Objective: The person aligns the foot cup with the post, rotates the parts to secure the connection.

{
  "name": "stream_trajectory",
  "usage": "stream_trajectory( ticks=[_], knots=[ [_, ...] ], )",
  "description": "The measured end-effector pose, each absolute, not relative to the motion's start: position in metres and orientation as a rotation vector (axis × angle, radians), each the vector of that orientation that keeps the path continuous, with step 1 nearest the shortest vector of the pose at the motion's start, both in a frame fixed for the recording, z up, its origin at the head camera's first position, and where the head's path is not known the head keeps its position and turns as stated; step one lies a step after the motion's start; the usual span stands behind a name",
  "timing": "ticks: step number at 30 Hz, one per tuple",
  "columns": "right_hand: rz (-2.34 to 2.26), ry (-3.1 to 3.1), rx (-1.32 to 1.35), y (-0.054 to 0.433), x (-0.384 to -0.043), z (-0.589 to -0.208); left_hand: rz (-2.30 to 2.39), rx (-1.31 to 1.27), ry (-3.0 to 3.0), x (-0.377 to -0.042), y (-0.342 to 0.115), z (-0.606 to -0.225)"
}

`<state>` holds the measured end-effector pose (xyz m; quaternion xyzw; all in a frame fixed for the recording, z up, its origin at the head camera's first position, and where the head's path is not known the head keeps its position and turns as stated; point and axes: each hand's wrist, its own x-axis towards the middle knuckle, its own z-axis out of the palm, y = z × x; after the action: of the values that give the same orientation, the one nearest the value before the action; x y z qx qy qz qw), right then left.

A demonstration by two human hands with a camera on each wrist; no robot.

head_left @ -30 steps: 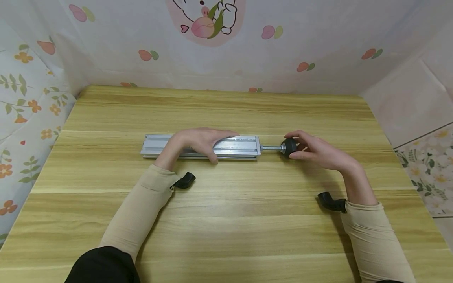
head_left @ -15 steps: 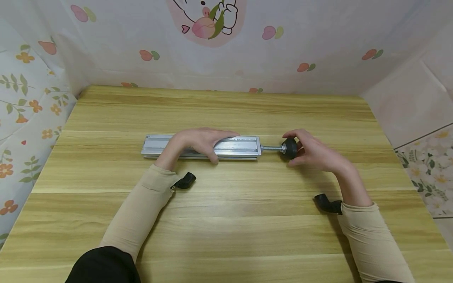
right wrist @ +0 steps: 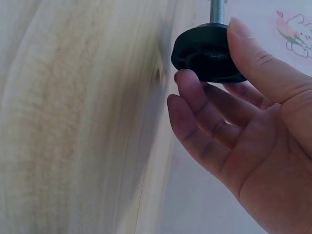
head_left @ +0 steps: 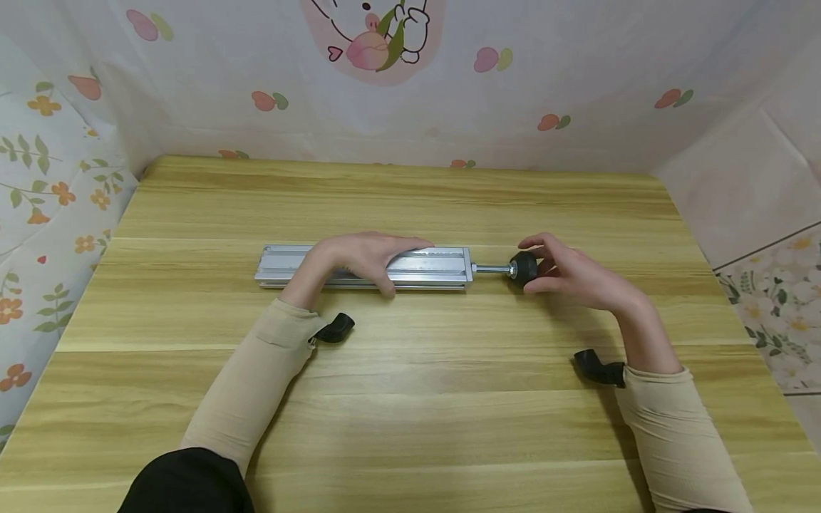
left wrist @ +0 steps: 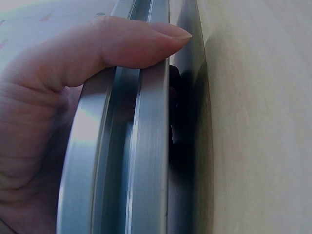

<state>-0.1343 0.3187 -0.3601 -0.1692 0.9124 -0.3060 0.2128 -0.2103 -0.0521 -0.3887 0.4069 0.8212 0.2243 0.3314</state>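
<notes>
A silver aluminium profile (head_left: 436,265) lies lengthwise across the wooden table. My left hand (head_left: 361,255) grips it from above near its middle; in the left wrist view the thumb crosses the grooved face of the profile (left wrist: 152,146). From the profile's right end sticks out a threaded rod (head_left: 492,268), with a nut by the end plate. The rod carries a round black levelling foot (head_left: 524,266). Around that foot's edge my right hand (head_left: 580,278) curls its fingers. In the right wrist view the thumb touches the rim of the foot (right wrist: 204,46), and the lower fingers hang loosely below its base.
The wooden table (head_left: 410,413) stretches out around the profile. Behind it hangs a pale printed cloth (head_left: 410,121), with a floral cloth (head_left: 58,235) on the left. Black curved pieces (head_left: 336,328) stick out from both sleeve cuffs, above the table.
My right hand and wrist swung slightly left, then back right, its fingers shifting around the foot. The left hand and the profile have stayed in place.
</notes>
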Motion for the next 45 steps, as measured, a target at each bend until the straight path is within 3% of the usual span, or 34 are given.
stream_trajectory(
  ticks=[45],
  knots=[
    [-0.818,2.538,-0.515,0.3222,-0.1333,-0.3556,0.592,1.081,2.154,-0.2106,-0.0520,-0.3898]
  ],
)
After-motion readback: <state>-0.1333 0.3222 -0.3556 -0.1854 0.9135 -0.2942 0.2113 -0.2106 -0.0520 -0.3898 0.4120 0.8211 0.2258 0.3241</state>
